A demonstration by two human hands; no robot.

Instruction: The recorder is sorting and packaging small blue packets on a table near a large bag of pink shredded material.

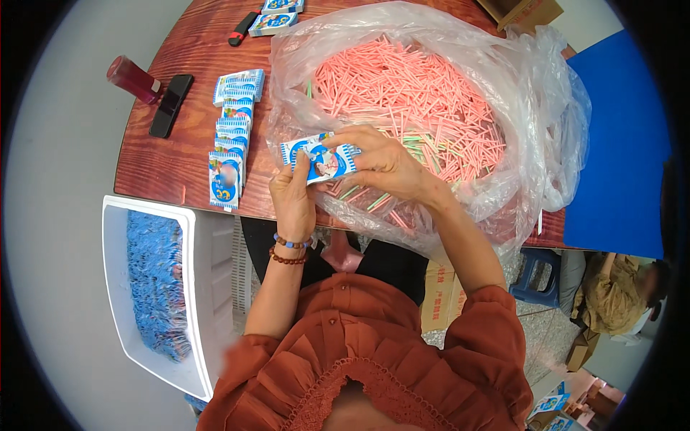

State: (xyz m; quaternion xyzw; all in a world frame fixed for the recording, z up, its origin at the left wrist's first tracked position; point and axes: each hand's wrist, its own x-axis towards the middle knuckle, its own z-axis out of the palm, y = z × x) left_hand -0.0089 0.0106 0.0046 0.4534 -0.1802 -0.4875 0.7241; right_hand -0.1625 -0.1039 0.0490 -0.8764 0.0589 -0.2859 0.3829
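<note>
A small blue-and-white printed packet [325, 161] is held up over the near left edge of a large clear plastic bag [528, 108]. My left hand [293, 201] grips the packet's left part, thumb on its front. At the right end, the fingers and thumb of my right hand [388, 164] close around the same packet. Many thin pink sticks [410, 79] lie heaped in the open bag, with some pale green ones among them. To the left, a row of overlapping packets [231, 144] of the same look lies on the wooden table [154, 169].
A white foam box [208, 287] full of blue packets stands at the lower left. On the table's left lie a black phone [171, 106] and a red bottle [135, 79]. A red-black box cutter [243, 30] lies farther back. At right are a blue stool [537, 276] and another person [617, 294].
</note>
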